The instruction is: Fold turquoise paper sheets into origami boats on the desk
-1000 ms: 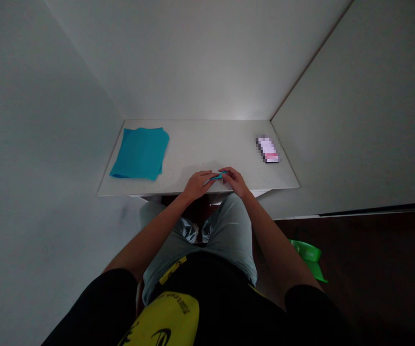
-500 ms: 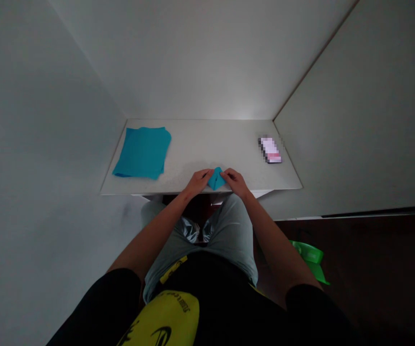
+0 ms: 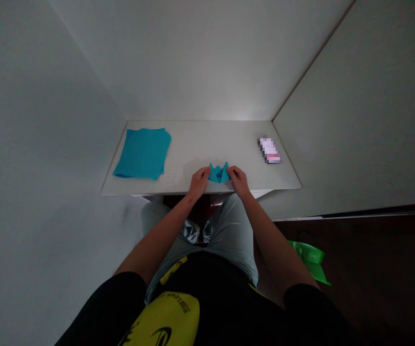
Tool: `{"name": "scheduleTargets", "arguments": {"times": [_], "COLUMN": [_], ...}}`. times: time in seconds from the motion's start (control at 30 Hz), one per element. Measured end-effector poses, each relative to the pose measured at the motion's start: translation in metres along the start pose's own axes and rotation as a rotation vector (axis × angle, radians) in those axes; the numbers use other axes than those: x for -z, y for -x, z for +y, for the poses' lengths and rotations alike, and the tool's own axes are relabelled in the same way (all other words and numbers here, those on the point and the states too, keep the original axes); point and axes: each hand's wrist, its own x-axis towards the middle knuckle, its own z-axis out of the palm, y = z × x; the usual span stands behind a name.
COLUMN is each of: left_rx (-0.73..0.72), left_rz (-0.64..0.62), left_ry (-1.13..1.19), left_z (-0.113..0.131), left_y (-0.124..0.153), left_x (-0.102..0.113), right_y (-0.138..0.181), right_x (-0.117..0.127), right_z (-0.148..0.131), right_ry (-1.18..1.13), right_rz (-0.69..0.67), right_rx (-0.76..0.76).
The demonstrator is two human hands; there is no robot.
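A small folded blue paper (image 3: 219,175) is opening into points near the front edge of the white table (image 3: 210,137); whether it is touching the tabletop, I cannot tell. The left hand (image 3: 199,181) is pinching its left end and the right hand (image 3: 238,180) its right, the two hands sitting apart. Larger blue sheets (image 3: 142,154) are lying to the left, a blurred phone (image 3: 270,150) is resting at the right, and a green object (image 3: 310,259) is showing low beside the right arm (image 3: 274,240).
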Motion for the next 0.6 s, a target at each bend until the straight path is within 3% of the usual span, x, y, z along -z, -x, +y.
{"name": "scheduleTargets", "arguments": {"times": [0.13,0.43,0.6], "left_rx": [0.009,0.142,0.013], "left_rz": [0.062,0.338,0.48], "left_ry": [0.062,0.277,0.138], "left_z": [-0.009,-0.034,-0.037], "left_y": [-0.005,-0.019,-0.014], "left_x": [0.009,0.021,0.025], "right_y": [-0.001,-0.001,0.0], "right_x": [0.001,-0.001,-0.003], "right_z": [0.004,0.009,0.009], "right_ry": [-0.049,-0.086,-0.059], "right_rz": [0.064,0.115,0.083], "right_rx": [-0.019,-0.007,-0.007]}}
